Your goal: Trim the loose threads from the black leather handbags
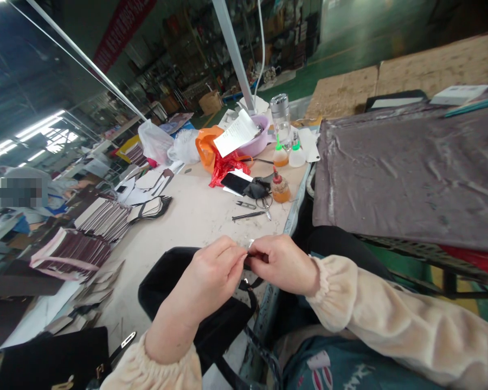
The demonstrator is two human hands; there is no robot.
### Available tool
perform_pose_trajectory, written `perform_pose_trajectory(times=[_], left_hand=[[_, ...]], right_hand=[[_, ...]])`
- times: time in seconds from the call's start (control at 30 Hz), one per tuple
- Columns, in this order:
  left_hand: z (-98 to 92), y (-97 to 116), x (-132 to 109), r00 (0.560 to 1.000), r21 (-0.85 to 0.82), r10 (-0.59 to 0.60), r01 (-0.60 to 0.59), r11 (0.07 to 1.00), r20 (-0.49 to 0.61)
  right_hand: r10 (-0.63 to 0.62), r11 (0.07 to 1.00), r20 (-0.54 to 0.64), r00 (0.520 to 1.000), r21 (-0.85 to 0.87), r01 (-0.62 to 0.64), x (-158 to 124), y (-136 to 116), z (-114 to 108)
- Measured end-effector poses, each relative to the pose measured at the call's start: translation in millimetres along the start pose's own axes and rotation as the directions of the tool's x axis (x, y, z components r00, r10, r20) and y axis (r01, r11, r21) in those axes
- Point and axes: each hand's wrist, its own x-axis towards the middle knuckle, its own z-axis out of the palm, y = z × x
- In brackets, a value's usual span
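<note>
My left hand and my right hand meet above a black bag that lies at the near edge of the beige table. Both hands are closed in a pinch on a small dark part of the bag between their fingertips, with a bit of clear film showing at the top. What exactly they pinch is too small to name. A black strap with a metal ring hangs from the bag under my right hand.
Scissors and tweezers, glue bottles, a phone, a red bag, an orange bag and a pink basin lie further back. Stacks of cut leather pieces stand at left. A grey cloth-covered table is at right. Another person sits far left.
</note>
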Motion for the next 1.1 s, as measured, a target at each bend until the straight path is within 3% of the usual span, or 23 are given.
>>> perform_pose_trajectory(times=[0.43,0.67,0.97,1.1], left_hand=[[-6.2,5.1,5.5,0.978,0.172,-0.001,-0.036,0.984,0.208],[-4.8,2.0,5.0,0.976,0.221,0.021,-0.069,0.973,0.215],[-9.2,-0.5,7.5,0.965,0.145,-0.021,-0.018,0.989,0.262],[-10.2,-2.4,9.6,0.976,0.041,-0.015,0.006,0.999,0.217]], right_hand=[[-0.028,0.999,0.032,0.999,-0.042,0.029,-0.7,-1.7,-1.6],[-0.027,0.999,0.033,0.999,-0.03,0.028,-1.8,0.2,0.0],[-0.029,0.999,0.024,0.999,-0.016,0.03,-0.4,1.3,0.3],[-0.014,1.0,0.024,1.0,-0.013,0.014,0.7,1.0,0.8]])
